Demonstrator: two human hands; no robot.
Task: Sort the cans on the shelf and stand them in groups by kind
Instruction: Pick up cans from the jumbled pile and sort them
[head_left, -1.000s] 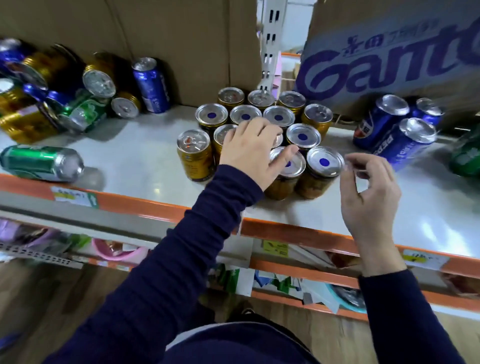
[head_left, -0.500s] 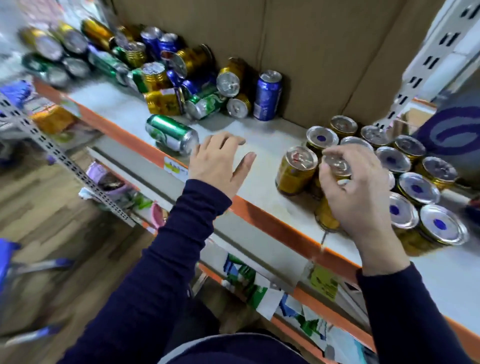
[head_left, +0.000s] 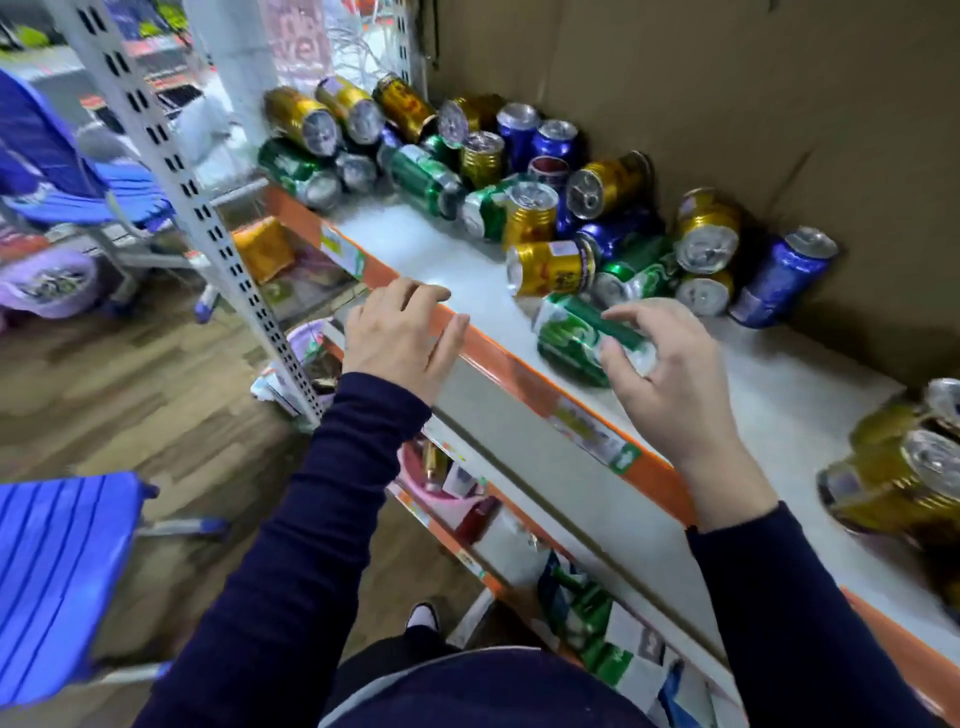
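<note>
A green can (head_left: 566, 332) lies on its side near the front of the white shelf (head_left: 447, 249). My right hand (head_left: 670, 374) arches over its right end with spread, curved fingers, thumb and forefinger at the can; no firm grip shows. My left hand (head_left: 402, 332) rests with straight fingers on the shelf's orange front edge. Behind lies a jumbled pile of gold, green and blue cans (head_left: 545, 208), most on their sides. A blue can (head_left: 779, 280) leans at the back. Upright gold cans (head_left: 909, 483) stand grouped at the far right, blurred.
Brown cardboard (head_left: 727, 78) walls the back of the shelf. A perforated steel post (head_left: 197, 208) stands at the shelf's left end. Lower shelves hold packets and a pink basket (head_left: 436, 488). A blue chair (head_left: 57, 571) stands on the wooden floor to the left.
My view has swung left from the gold can group to the mixed pile. My right hand left the gold cans and reached the lying green can; my left hand dropped onto the shelf edge.
</note>
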